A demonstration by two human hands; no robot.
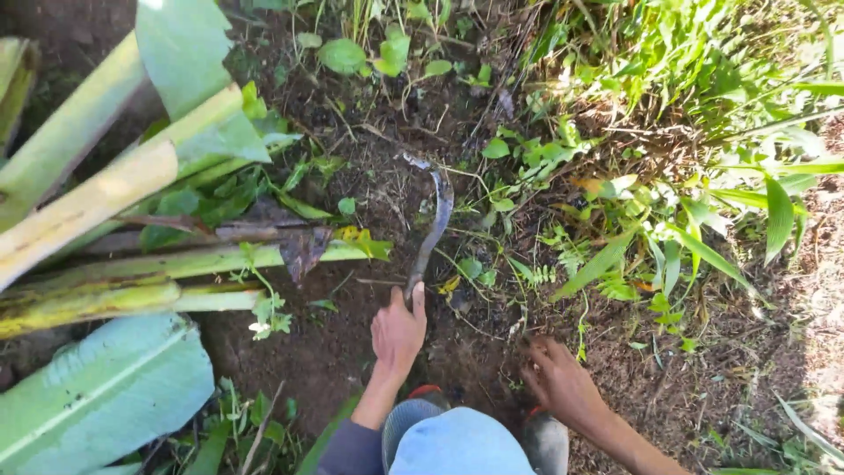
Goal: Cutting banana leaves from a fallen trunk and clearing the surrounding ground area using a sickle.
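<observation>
Now left hand (397, 332) fingers clench the sickle (432, 222); right hand (558, 380) fingers rest released on open soil (352, 343).

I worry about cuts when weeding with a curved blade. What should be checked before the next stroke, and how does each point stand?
1. Left hand closed on the sickle handle: ok.
2. Right hand away from the blade: ok, it rests on the soil off to the side.
3. Blade tip in sight: ok, it lies on bare dirt.
4. Boots behind the blade: ok.
5. Blade sharpness: cannot tell.
6. Cut banana stalks out of the swing: ok, they lie off to the side.
</observation>
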